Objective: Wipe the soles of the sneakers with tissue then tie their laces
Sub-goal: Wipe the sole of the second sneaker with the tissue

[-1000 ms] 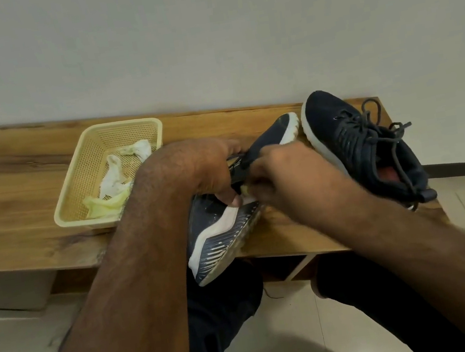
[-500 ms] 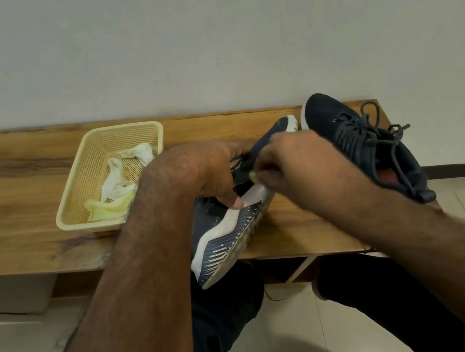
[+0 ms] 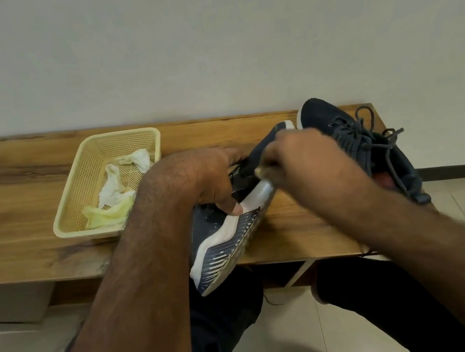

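Sneaker (image 3: pixel 228 234), navy knit with ribbed sole, lay tilted over the bench's (image 3: pixel 14 192) front edge, gripped by the left hand (image 3: pixel 195 178). Right hand (image 3: pixel 304 158) pinched crumpled tissue (image 3: pixel 260 171) against its white midsole. Second sneaker (image 3: pixel 350 139) sat at the right end.

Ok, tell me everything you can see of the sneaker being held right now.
The held sneaker is dark navy with a white midsole band and a grey ribbed tread. It lies tipped on its side across the wooden bench's front edge, sole turned toward the right, heel overhanging toward the person's lap, white toe cap pointing at the wall. The left hand grips its upper, thumb on the midsole. The right hand, motion-blurred, presses a pale tissue wad against the forefoot sole. Its laces are mostly hidden.
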